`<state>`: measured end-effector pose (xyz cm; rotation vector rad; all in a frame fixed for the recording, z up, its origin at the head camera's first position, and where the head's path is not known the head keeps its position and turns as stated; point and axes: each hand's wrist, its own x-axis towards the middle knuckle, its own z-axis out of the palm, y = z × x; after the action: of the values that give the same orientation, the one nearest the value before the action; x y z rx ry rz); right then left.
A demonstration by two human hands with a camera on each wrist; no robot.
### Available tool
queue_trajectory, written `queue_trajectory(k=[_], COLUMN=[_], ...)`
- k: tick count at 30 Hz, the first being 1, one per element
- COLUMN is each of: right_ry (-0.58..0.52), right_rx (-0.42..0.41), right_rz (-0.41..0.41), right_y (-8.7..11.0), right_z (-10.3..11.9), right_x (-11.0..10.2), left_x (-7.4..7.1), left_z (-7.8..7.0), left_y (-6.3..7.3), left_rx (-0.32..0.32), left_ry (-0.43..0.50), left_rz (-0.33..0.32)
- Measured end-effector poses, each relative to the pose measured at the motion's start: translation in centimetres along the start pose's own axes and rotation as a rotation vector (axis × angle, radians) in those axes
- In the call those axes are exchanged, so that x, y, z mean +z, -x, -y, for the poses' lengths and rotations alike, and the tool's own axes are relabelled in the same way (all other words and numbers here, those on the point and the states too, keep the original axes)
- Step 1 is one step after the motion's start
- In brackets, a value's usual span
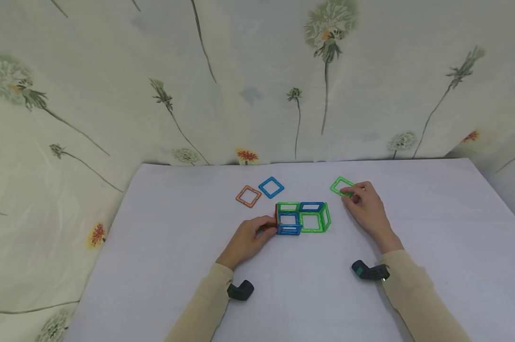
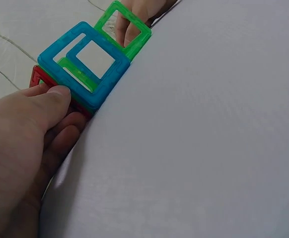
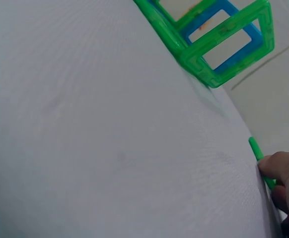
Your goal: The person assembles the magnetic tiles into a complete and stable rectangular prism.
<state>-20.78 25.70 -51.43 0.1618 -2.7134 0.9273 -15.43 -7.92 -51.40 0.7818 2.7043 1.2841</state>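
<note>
An open-topped structure of square magnetic tiles point(image 1: 311, 231) in green, blue and red stands at the middle of the table. Its left end is a red tile point(image 2: 36, 74), which my left hand point(image 1: 245, 240) holds, thumb in front by the corner of an upright blue tile point(image 2: 109, 82) and fingers behind. At the right end an upright green tile point(image 3: 234, 24) leans slightly outward. Apart from the structure, to its upper right, my right hand point(image 1: 370, 211) pinches a loose green square tile point(image 1: 335, 182) between thumb and fingers. That hand covers the tile's near right part.
Behind the structure, to the left, an orange square tile point(image 1: 242, 192) and a blue square tile point(image 1: 265, 182) lie flat on the white-covered table point(image 1: 176, 213). A flower-patterned cloth point(image 1: 261, 95) hangs beyond the table's far edge. Each wrist carries a dark camera mount point(image 1: 370, 271).
</note>
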Motion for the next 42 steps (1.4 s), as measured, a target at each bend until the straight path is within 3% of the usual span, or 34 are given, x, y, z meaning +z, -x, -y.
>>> queue_trajectory(k=[11, 31, 42], right_ry=[0.002, -0.04, -0.151], right_rx=[0.004, 0.01, -0.017], right_rz=[-0.001, -0.045, -0.149], right_y=[0.1, 0.6, 1.0], right_z=[0.6, -0.2, -0.7], right_x=[-0.2, 0.2, 0.1], left_x=[0.0, 0.1, 0.0], left_z=[0.1, 0.2, 0.1], left_y=[0.0, 0.0, -0.1], left_rx=[-0.009, -0.032, -0.017], left_ry=[0.035, 0.038, 0.039], left_rz=[-0.016, 0.0, -0.001])
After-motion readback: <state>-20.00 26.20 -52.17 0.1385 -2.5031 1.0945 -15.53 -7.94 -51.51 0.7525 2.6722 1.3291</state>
